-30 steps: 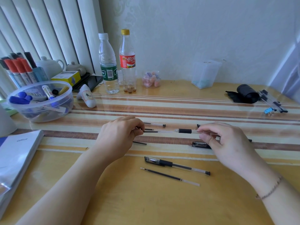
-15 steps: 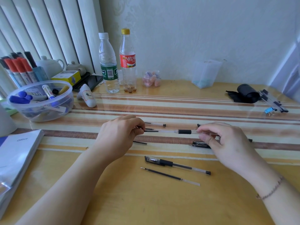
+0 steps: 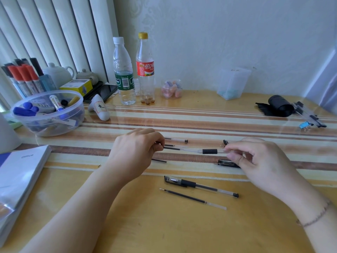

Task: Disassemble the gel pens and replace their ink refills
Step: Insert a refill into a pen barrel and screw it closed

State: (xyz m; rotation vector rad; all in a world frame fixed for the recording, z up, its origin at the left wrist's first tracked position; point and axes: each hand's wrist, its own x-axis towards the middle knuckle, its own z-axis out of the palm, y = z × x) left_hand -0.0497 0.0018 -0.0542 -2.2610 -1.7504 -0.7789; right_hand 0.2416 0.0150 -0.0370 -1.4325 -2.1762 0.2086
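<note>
The pen barrel (image 3: 209, 151), a clear plastic tube with a black ribbed rubber grip, is held level just above the table (image 3: 164, 225), between the two hands. The right hand (image 3: 255, 161) pinches its clear rear end, thumb and forefinger clamped on the tube, the other fingers loosely curled. The left hand (image 3: 135, 152) has its fingers curled together on the dark end of a thin refill (image 3: 172, 148), whose far end meets the barrel's tapered clear tip; how far it enters cannot be told.

Behind the left hand lies a second clear barrel (image 3: 176, 139) with a black end plug. Below the right hand's fingers lies a black cap (image 3: 226, 163) with a clip. Nearer the person rest a complete pen (image 3: 198, 186), capped, black-gripped, clear-bodied, and a loose refill (image 3: 191, 198), a slim straight tube, dark along most of its length and clear at the right end.

The table is glossy yellow wood under a glassy sheet, with a woven striped runner (image 3: 200, 123) across it. At the left stands a round clear plastic bowl (image 3: 47, 123) of markers; at the back, two clear plastic bottles (image 3: 125, 70), one white-capped and one yellow-capped. A white booklet (image 3: 20, 172) lies at the left edge.
</note>
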